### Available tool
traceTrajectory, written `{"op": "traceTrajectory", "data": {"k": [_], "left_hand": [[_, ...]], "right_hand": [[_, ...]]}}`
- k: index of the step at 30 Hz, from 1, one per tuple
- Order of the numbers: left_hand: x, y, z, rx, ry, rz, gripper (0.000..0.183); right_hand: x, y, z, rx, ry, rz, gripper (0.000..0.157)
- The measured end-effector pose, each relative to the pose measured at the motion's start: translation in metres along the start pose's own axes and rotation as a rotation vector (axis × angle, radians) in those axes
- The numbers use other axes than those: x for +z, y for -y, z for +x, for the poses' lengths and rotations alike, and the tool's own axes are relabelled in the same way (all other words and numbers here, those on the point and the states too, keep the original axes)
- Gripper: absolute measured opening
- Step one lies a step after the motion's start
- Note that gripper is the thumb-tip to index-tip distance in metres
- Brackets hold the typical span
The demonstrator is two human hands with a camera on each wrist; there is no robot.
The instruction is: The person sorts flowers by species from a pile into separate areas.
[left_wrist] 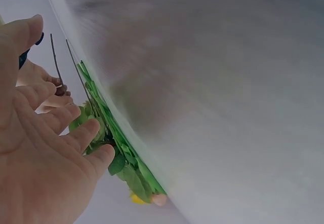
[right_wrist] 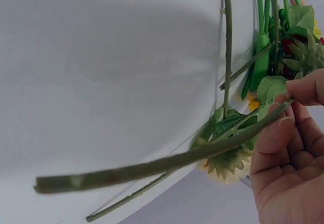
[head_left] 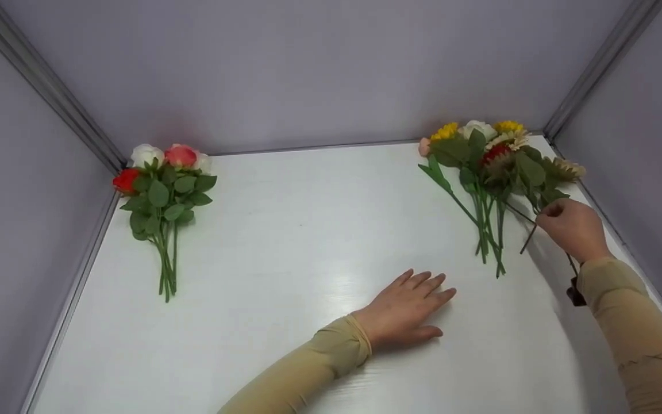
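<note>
My right hand (head_left: pixel 575 227) pinches a green artificial flower stem (right_wrist: pixel 162 165) between thumb and fingers, at the right side of the table. The stem's cut end points away from the hand; which bloom it carries is hidden among the others. Around it lies a mixed bunch of flowers (head_left: pixel 495 164) with yellow, white, dark red and cream heads, stems toward me. My left hand (head_left: pixel 405 310) is spread flat over the table, palm down, fingers straight and holding nothing. In the left wrist view, the bunch's green stems (left_wrist: pixel 111 117) show beyond its fingers.
A second bunch (head_left: pixel 164 190) of white, pink and red roses lies at the back left, stems toward me. The white table (head_left: pixel 285 241) is enclosed by pale panels (head_left: pixel 308 75) at the back and both sides.
</note>
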State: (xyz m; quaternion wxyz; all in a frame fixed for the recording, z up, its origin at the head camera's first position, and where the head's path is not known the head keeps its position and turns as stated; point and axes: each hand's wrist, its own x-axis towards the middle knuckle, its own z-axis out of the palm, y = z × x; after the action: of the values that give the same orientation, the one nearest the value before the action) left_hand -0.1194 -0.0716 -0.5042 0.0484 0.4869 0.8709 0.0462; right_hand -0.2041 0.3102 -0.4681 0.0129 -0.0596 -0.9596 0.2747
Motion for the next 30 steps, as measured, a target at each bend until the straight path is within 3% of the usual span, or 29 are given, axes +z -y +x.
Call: {"op": "traceTrajectory", "data": {"k": [9,16,21,26,30], "left_hand": [[0.0,0.007,-0.003,-0.048,-0.029,-0.056,0.072],[-0.013,0.022,-0.01,-0.131,-0.081,-0.142,0.063],[-0.024,0.037,-0.018,-0.278,-0.144,-0.393,0.05],[-0.029,0.051,-0.026,-0.479,-0.239,-0.771,0.038],[-0.027,0.061,-0.032,-0.557,-0.3,-1.003,0.036]], "right_hand": [[0.01,0.019,0.004,-0.001,-0.046,0.102,0.039],[0.036,0.065,0.011,0.043,0.103,0.333,0.054],[0.061,0.115,0.008,0.072,0.239,0.592,0.051],[0.103,0.153,0.005,0.086,0.297,0.844,0.047],[0.131,0.179,-0.001,0.105,0.321,1.018,0.051]]}}
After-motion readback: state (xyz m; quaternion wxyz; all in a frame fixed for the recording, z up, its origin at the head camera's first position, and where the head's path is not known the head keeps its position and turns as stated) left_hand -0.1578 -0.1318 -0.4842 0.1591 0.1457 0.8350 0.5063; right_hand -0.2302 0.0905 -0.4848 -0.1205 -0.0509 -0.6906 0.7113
